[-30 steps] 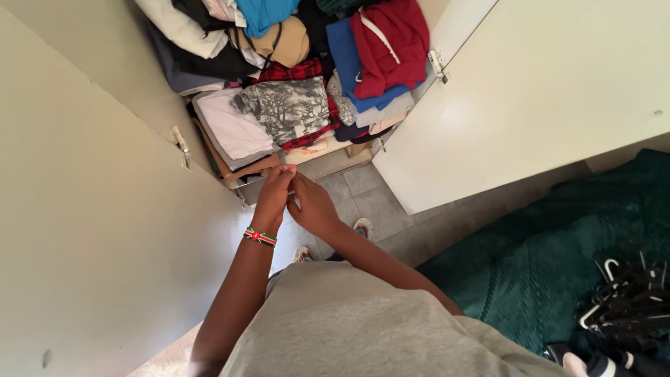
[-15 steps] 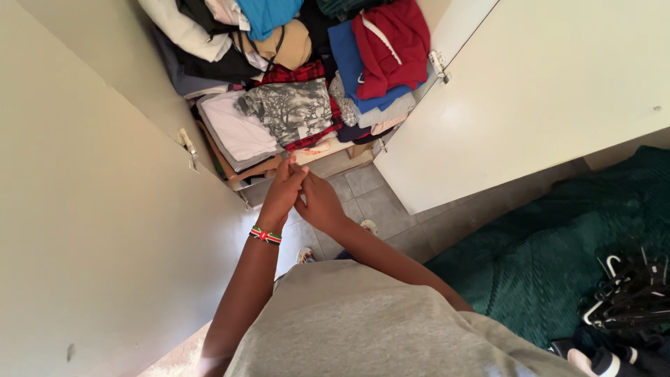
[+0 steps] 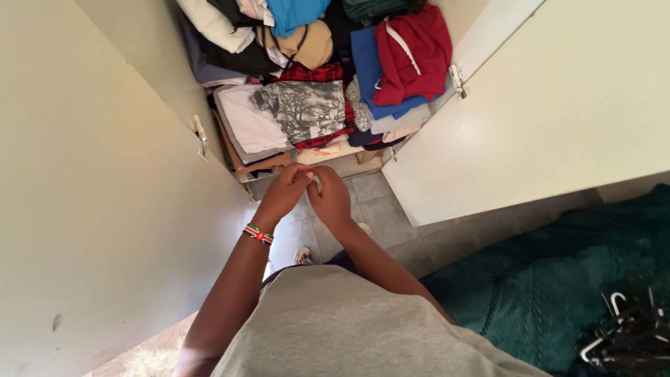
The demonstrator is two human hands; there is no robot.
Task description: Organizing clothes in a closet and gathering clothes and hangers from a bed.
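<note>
My left hand (image 3: pixel 283 195), with a beaded bracelet (image 3: pixel 257 234) on its wrist, and my right hand (image 3: pixel 332 201) meet fingertip to fingertip in front of an open wardrobe. The fingers of both hands are curled in and touch each other. A tiny pale spot shows between the fingertips, too small to identify. Just beyond the hands is a wardrobe shelf (image 3: pixel 338 153) with stacks of folded clothes: a white pile (image 3: pixel 246 122), a grey patterned garment (image 3: pixel 306 108), and a blue pile with a red hooded top (image 3: pixel 412 56) on it.
The wardrobe's pale doors stand open at the left (image 3: pixel 91 209) and right (image 3: pixel 551 112). Grey floor tiles (image 3: pixel 377 209) lie below the hands. A dark green blanket (image 3: pixel 558 286) covers the lower right, with black hangers (image 3: pixel 628 335) on it.
The hands have stayed joined in front of the shelf, with only small finger movement. The view has shifted slightly.
</note>
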